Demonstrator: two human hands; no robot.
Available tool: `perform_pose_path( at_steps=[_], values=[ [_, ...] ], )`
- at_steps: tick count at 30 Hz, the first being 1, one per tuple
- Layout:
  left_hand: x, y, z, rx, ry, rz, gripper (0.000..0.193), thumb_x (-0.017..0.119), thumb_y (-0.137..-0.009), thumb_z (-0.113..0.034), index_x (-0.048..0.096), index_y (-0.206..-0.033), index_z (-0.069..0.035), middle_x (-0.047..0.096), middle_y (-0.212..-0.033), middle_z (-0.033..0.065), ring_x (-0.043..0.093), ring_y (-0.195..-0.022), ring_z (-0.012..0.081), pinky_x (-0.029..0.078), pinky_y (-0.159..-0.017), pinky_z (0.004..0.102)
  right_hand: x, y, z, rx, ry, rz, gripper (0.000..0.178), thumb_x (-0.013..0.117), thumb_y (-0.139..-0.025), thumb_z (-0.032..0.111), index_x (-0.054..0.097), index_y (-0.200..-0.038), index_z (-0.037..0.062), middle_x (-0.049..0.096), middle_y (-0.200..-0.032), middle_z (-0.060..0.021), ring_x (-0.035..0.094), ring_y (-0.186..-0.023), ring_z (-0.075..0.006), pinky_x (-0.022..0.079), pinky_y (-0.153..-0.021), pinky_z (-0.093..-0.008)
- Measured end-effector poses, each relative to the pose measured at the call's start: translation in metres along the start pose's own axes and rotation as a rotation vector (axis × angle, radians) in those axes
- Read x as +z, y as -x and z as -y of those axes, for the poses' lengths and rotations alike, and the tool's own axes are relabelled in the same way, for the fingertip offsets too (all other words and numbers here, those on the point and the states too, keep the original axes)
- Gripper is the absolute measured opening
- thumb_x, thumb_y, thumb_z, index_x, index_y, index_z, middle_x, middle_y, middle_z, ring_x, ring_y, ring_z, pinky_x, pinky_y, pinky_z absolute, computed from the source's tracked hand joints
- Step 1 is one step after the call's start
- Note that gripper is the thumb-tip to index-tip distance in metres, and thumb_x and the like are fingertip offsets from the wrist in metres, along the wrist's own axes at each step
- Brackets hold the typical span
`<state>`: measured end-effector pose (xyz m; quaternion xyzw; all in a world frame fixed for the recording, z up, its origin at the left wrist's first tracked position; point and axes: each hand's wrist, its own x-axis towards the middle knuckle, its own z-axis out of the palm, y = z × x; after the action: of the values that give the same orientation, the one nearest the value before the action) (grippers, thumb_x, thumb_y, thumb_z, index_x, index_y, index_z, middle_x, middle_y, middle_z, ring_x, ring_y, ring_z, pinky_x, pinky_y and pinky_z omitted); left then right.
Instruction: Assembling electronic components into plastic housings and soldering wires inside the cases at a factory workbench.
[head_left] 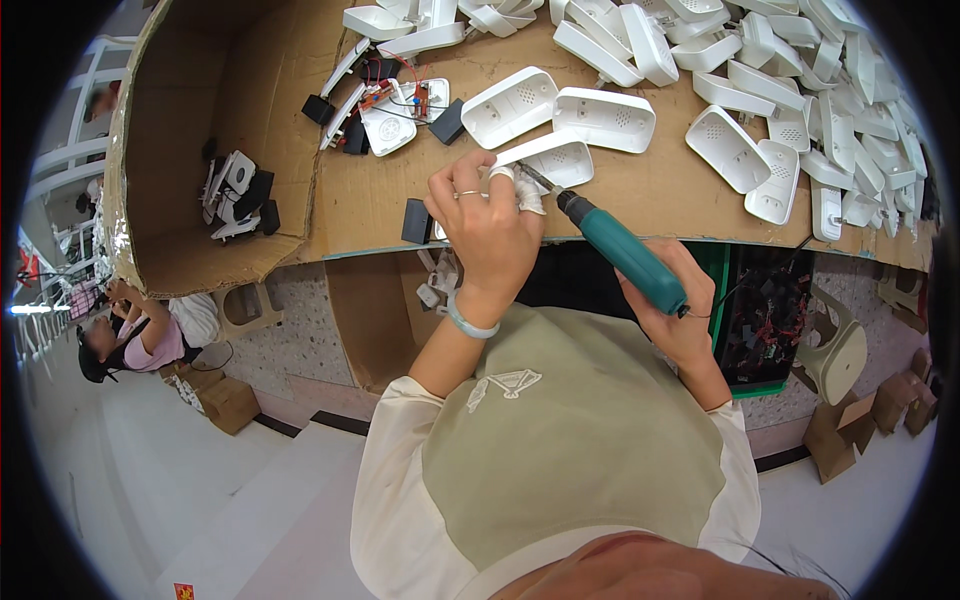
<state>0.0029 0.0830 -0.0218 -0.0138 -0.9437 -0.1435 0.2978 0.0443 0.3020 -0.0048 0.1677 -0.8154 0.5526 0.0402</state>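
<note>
My right hand (pixel 672 305) is wrapped round the rear of a green electric screwdriver (pixel 625 250). Its metal tip points up and left, reaching the near side of a white plastic housing (pixel 562 160). My left hand (pixel 488 230) has its fingers closed at that housing's left end, beside the tip. White wrapping covers some of its fingertips, and any small part between them is hidden. Just beyond lie two white open shells (pixel 605 118) with small holes in their floors. A dark grey block (pixel 417 220) rests left of my left hand.
White shells (pixel 850 120) are heaped at the right and far side of the cardboard-covered table (pixel 670 195). Wired assemblies (pixel 400 115) lie at the far left. A large cardboard box (pixel 170 130) holds more units. A green-rimmed crate (pixel 770 320) stands below right; another person (pixel 145 330) sits left.
</note>
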Motion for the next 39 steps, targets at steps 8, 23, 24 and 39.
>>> perform_pose_path(
  at_steps=[8,23,24,39],
  values=[
    [0.000,0.000,0.000,0.002,0.005,0.004,0.016,0.074,-0.068,-0.004,0.060,-0.073,0.000,0.061,-0.108,0.0102,0.050,-0.094,0.0306,0.040,-0.085,0.0457,-0.001,0.001,-0.001,-0.020,0.010,0.009,0.037,0.076,-0.073,-0.006,0.066,-0.109,-0.0005,0.067,-0.096,-0.0152,0.066,-0.082,-0.0302,0.053,-0.074,-0.0331],
    [0.001,0.001,0.000,-0.028,0.050,0.062,0.013,0.071,-0.069,-0.004,0.062,-0.075,0.003,0.059,-0.113,0.0155,0.050,-0.102,0.0356,0.038,-0.089,0.0495,-0.005,0.000,0.003,0.027,0.011,0.043,0.028,0.075,-0.077,-0.008,0.065,-0.102,-0.0013,0.065,-0.090,-0.0130,0.063,-0.078,-0.0278,0.050,-0.071,-0.0324],
    [0.001,0.001,0.000,-0.032,0.053,0.063,0.012,0.071,-0.070,-0.004,0.062,-0.076,0.003,0.059,-0.112,0.0155,0.050,-0.102,0.0351,0.038,-0.088,0.0491,-0.006,0.000,0.004,0.067,0.001,0.067,0.024,0.075,-0.078,-0.011,0.066,-0.099,-0.0038,0.067,-0.090,-0.0124,0.064,-0.079,-0.0250,0.049,-0.073,-0.0313],
    [-0.002,0.000,0.000,-0.038,0.068,0.095,0.015,0.073,-0.072,-0.004,0.062,-0.078,0.004,0.057,-0.110,0.0158,0.050,-0.100,0.0347,0.039,-0.088,0.0494,-0.011,0.004,0.012,0.084,-0.065,-0.061,0.027,0.079,-0.076,-0.007,0.068,-0.100,-0.0035,0.069,-0.093,-0.0133,0.066,-0.081,-0.0268,0.052,-0.075,-0.0330]
  ],
)
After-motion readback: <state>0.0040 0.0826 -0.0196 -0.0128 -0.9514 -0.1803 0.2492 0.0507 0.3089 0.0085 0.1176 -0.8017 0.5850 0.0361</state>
